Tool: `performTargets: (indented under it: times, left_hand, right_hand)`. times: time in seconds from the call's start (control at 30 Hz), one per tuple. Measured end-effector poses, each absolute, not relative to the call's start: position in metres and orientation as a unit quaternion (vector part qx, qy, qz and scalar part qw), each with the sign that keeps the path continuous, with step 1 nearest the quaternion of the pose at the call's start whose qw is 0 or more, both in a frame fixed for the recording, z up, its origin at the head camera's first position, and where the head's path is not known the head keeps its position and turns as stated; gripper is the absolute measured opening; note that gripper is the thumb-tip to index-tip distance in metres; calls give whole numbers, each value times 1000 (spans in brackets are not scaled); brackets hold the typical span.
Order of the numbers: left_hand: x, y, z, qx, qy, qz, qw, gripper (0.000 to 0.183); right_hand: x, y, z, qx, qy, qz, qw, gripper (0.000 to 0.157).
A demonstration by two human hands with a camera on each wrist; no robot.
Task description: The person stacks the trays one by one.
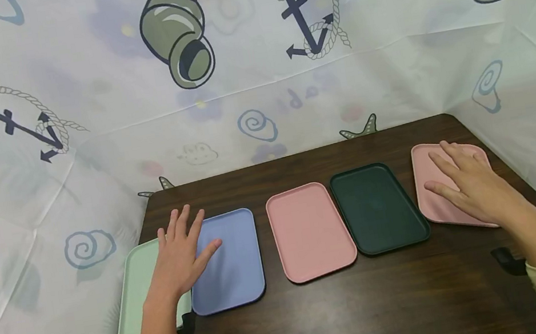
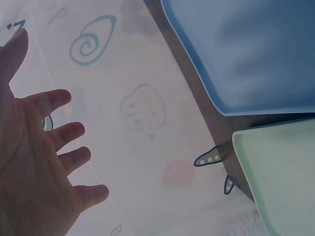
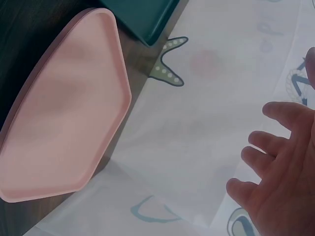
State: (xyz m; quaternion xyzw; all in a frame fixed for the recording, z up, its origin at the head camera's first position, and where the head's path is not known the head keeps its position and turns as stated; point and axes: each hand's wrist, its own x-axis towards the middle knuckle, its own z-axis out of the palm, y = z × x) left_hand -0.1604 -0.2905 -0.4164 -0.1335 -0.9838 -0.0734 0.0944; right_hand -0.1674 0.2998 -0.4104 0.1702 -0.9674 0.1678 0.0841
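With fingers spread, my left hand (image 1: 178, 264) is over the inner parts of the light green tray (image 1: 133, 294) and the blue tray (image 1: 236, 270), hiding some of each. The left wrist view shows nothing in its palm (image 2: 37, 162). On the far right, my right hand (image 1: 473, 185) is spread over a pink tray (image 1: 432, 203) with angled corners. Its palm (image 3: 285, 182) also holds nothing in the right wrist view, apart from the tray. Between the hands lie another pink tray (image 1: 311, 232) and a dark green tray (image 1: 378, 208), their near corners close together.
The trays lie flat in a row on a dark brown wooden table (image 1: 372, 307). A white cloth (image 1: 256, 88) printed with shells and anchors rises behind the table and along both sides. Dark straps show near both wrists.
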Motion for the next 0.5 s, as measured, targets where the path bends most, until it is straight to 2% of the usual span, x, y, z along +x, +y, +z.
performTargets:
  times: [0.33,0.5]
  left_hand:
    - [-157,-289,-421,-139,-983,-79,95,79]
    - [-159,-287,-426,-153,-980,-82,103,80]
  right_hand:
    - [-163,293,-411,168,-964,185,93,71]
    - [-162,283,-410,168,-959,202,110,65]
